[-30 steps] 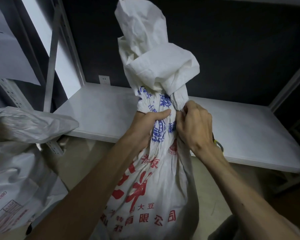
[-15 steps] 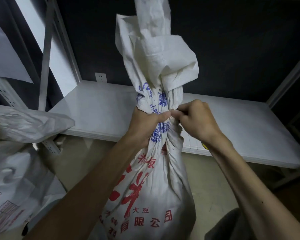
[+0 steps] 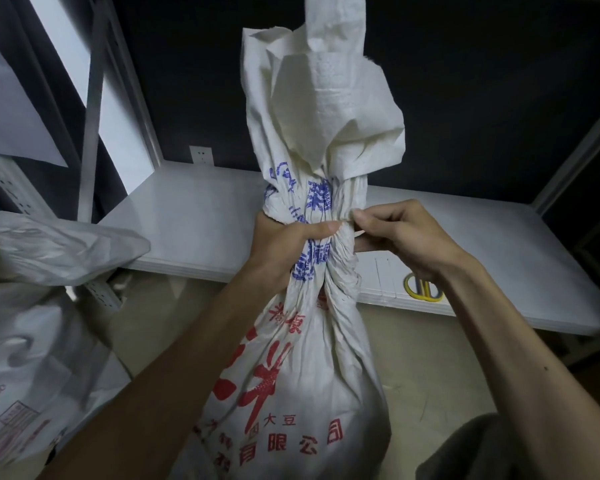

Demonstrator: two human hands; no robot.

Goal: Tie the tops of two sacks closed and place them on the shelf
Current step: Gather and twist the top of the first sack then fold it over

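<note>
A white woven sack (image 3: 302,368) with red and blue print stands upright in front of me, its top gathered into a neck. My left hand (image 3: 284,244) is clenched around that neck from the left. My right hand (image 3: 402,233) pinches a thin white tie (image 3: 355,233) at the neck's right side. The loose sack top (image 3: 323,98) flares above both hands. A second white sack (image 3: 32,306) lies at the left edge, its top untied and folded over. The grey shelf board (image 3: 194,220) runs behind the sacks.
A yellow-handled tool (image 3: 423,289) and several thin white ties (image 3: 381,278) lie on the shelf near its front edge, by my right wrist. Metal shelf uprights (image 3: 94,98) rise at the left. A wall socket (image 3: 201,154) sits behind the shelf. Beige floor lies below.
My right hand has drawn away from the neck to the right, pulling the thin tie out. The left hand keeps its grip. The view has shifted slightly closer.
</note>
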